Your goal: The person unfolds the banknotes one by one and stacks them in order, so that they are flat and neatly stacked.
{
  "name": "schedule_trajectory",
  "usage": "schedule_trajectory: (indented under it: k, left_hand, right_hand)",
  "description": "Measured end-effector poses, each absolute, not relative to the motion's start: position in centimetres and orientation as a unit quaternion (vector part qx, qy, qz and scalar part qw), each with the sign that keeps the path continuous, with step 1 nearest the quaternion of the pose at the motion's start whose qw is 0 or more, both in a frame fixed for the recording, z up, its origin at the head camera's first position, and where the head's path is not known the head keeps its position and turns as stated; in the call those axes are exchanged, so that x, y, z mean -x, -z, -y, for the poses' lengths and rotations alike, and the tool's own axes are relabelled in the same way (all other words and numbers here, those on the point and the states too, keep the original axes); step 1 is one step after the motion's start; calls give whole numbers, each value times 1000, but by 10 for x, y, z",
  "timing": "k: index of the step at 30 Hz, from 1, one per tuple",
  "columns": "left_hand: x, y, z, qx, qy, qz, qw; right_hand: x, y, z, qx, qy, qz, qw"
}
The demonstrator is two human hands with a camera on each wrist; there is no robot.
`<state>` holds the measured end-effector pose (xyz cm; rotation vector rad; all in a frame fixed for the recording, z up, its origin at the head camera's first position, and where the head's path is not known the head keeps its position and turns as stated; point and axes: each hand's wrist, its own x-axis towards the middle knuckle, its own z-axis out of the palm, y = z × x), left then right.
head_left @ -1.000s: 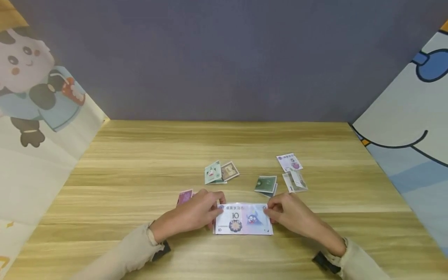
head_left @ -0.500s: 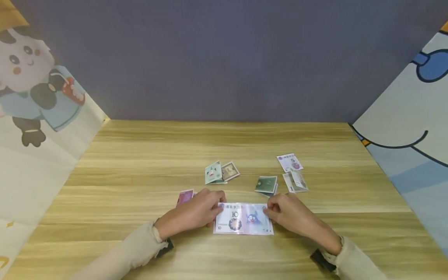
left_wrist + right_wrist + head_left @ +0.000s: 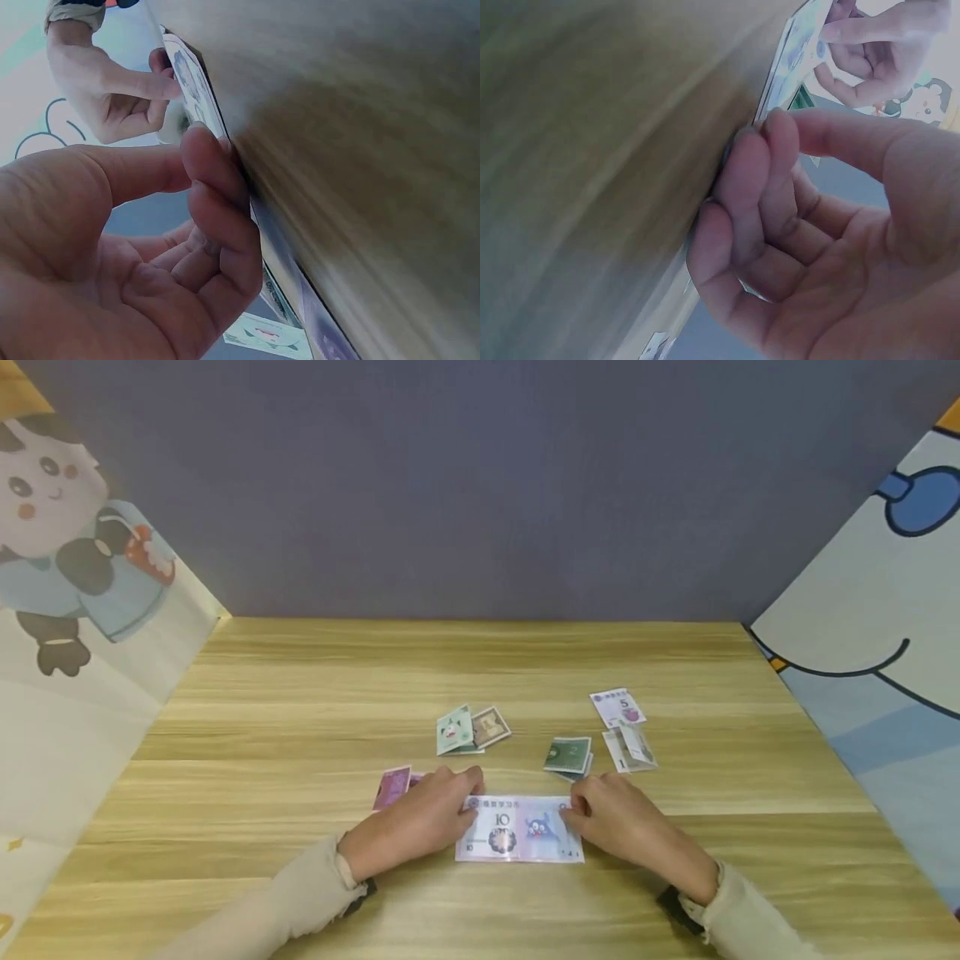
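A pale purple play banknote (image 3: 517,831) marked 10 lies face up at the front middle of the table in the head view. My left hand (image 3: 420,818) pinches its left end between thumb and curled fingers. At the opposite end my right hand (image 3: 630,827) pinches it the same way. Both wrist views show the fingertips right at the tabletop, with the banknote (image 3: 196,86) stretching from one hand to the other. Just beyond my left hand is a folded magenta note (image 3: 392,787), partly covered by that hand.
Behind the banknote lie a folded light green note (image 3: 453,729) with a brown note (image 3: 492,727), and a folded dark green note (image 3: 567,755). Farther right are a purple 5 note (image 3: 618,706) and a grey-white 1 note (image 3: 628,750). A grey panel (image 3: 480,493) borders the wooden table (image 3: 300,668).
Both hands keep hold of the banknote's ends, their fingers curled slightly more. The banknote lies nearly where it was. The folded notes stay put while the head view shifts a little.
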<state>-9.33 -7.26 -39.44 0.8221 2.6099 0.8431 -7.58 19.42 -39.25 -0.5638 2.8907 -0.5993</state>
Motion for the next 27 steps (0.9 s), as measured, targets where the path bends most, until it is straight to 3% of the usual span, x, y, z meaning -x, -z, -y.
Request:
schedule_trajectory:
  k: [15, 23, 27]
  left_hand:
    - [90, 391, 72, -307, -258, -908, 118]
    - [91, 393, 72, -309, -254, -909, 120]
    - [91, 393, 72, -307, -252, -909, 126]
  right_hand:
    - [85, 373, -192, 193, 220, -954, 67]
    - [120, 342, -213, 169, 278, -945, -22]
    - [141, 335, -229, 133, 286, -948, -39]
